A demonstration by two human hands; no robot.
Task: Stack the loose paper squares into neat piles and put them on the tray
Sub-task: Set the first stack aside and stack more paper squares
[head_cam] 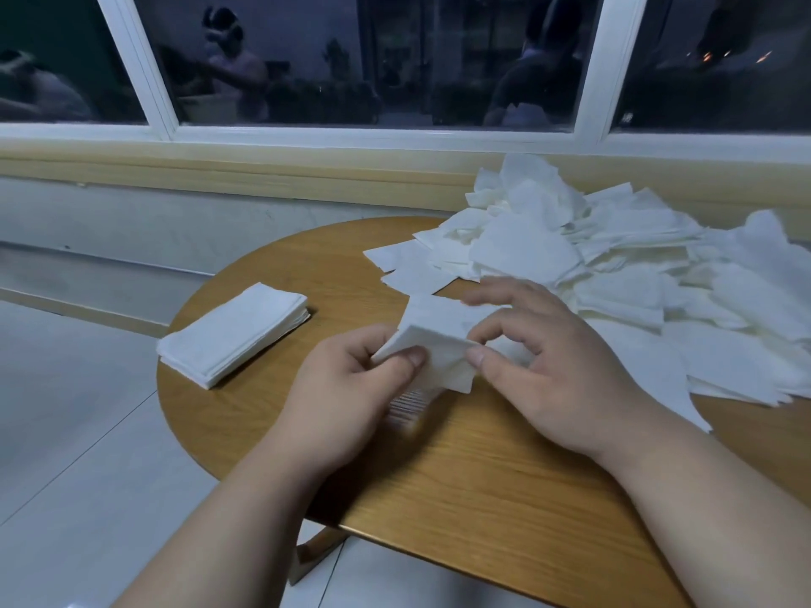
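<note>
Both my hands hold a small bunch of white paper squares (pixel 439 344) just above the middle of the wooden table (pixel 461 476). My left hand (pixel 346 392) grips its left edge, thumb on top. My right hand (pixel 540 362) pinches its right edge between thumb and forefinger. A neat pile of squares (pixel 232 333) lies at the table's left edge. A large loose heap of squares (pixel 614 274) covers the table's right and far side. No tray is in view.
The table's rounded left edge drops off to a pale tiled floor (pixel 66 432). A wall ledge and window frame (pixel 351 138) run close behind the table. Bare wood shows between my forearms near the front edge.
</note>
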